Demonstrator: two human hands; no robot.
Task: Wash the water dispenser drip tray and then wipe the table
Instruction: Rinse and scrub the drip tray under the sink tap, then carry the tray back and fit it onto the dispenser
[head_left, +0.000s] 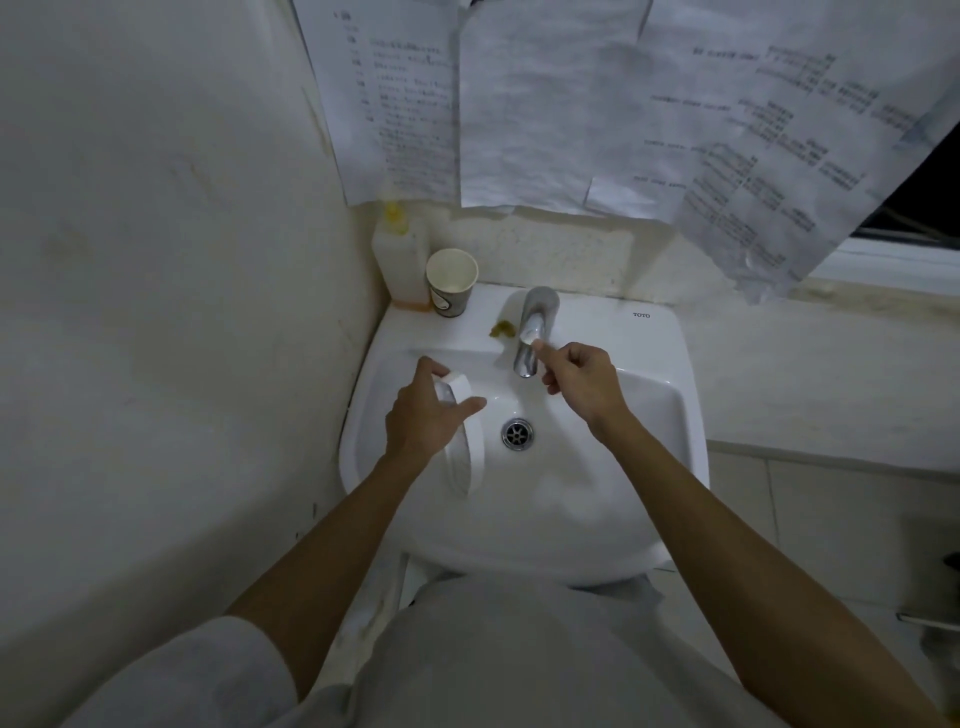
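A white plastic drip tray (470, 447) is held on edge over the left half of the white sink basin (582, 499). My left hand (428, 415) grips its upper end, fingers wrapped round the rim. My right hand (582, 384) is at the chrome tap (535, 327), thumb and forefinger touching the tap's lever just above the spout. No water stream is visible. The drain (517, 434) sits between my two hands.
A soap bottle (400, 254) with orange liquid and a paper cup (451, 280) stand on the sink's back left corner. A greenish blob (503, 328) lies beside the tap. A wall is close on the left; papers hang above the sink.
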